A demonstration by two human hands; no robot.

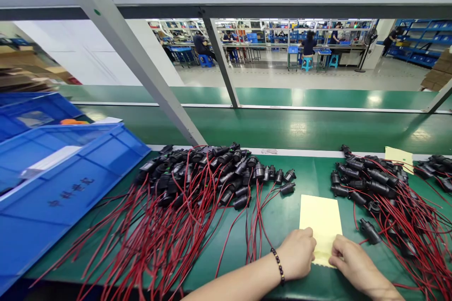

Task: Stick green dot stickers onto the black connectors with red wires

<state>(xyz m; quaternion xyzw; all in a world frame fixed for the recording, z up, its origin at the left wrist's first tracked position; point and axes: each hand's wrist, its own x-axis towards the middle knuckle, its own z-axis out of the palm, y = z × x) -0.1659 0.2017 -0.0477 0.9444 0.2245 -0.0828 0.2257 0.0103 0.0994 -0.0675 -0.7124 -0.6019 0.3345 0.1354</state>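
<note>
A pale yellow paper sheet point(320, 218) lies flat on the green work surface point(282, 216) between two heaps of parts. My left hand point(297, 254), with a dark bead bracelet on the wrist, rests on the sheet's near left corner with the fingers curled under. My right hand point(349, 261) presses on the near right corner, fingers bent onto the paper. A big pile of black connectors with red wires point(197, 183) spreads to the left. A second pile of connectors point(377, 188) lies to the right, one loose connector point(369, 230) close to my right hand.
Blue plastic bins point(70, 174) are stacked at the left edge. A green conveyor belt point(282, 127) runs behind the bench, crossed by grey frame posts point(141, 70). A small yellow slip point(399, 156) lies at the far right. People sit at distant workbenches.
</note>
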